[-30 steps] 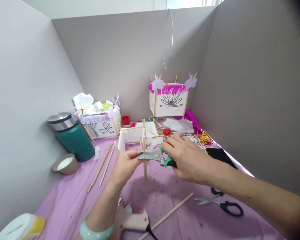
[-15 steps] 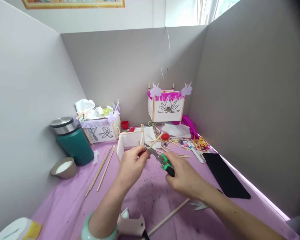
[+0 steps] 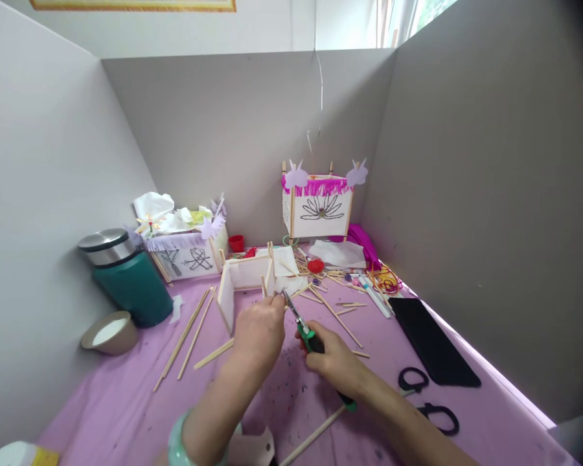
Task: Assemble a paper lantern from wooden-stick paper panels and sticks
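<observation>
My left hand [image 3: 262, 327] is closed around a thin wooden stick [image 3: 214, 354], which comes out on the lower left side of the fist. My right hand [image 3: 337, 359] grips pruning shears [image 3: 301, 323] with green and black handles. The jaws of the shears reach to the left fingertips and the upper part of the stick; whether they touch the wood is hidden by the fingers. Just behind the left hand stands a small open frame [image 3: 247, 272] of sticks and white paper panels.
Loose sticks [image 3: 337, 317], markers [image 3: 375, 298] and red yarn [image 3: 315, 266] lie to the right. A black phone [image 3: 432, 340] and scissors [image 3: 437, 414] are nearer. On the left stand a green flask [image 3: 133, 285], a bowl [image 3: 111, 333] and a decorated paper box [image 3: 189, 259]. A lantern [image 3: 320, 210] hangs behind.
My left hand has turned over, swinging the stick so its longer end points toward the lower left. The shears have tilted more upright, and my right hand has shifted slightly left and down.
</observation>
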The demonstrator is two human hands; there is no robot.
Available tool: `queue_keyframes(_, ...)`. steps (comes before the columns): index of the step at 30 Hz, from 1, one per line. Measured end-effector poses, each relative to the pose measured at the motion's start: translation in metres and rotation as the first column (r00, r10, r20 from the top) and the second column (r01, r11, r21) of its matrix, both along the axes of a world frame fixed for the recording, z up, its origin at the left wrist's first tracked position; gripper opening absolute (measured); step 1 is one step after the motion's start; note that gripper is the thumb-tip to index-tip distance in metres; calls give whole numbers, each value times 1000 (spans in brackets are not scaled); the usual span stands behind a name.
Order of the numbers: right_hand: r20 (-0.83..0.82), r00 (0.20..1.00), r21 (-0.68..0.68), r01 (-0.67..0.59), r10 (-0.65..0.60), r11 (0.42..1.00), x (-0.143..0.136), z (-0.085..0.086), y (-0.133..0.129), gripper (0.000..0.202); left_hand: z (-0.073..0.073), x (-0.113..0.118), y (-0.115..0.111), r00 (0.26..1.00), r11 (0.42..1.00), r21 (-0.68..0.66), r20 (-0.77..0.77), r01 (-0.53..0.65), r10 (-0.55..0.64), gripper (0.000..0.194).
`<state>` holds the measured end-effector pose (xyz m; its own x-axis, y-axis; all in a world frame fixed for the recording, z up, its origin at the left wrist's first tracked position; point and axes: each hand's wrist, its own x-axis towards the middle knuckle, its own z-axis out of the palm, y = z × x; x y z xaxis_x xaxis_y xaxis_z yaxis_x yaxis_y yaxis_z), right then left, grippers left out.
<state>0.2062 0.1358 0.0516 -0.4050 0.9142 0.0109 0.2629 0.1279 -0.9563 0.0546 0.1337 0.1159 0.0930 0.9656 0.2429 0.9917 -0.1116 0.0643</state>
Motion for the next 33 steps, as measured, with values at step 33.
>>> queue_keyframes(33,-64,998,-25,-4,2,1000,9,8,-16,37,11,-12,6,861,949,-232,504,212,-69,41)
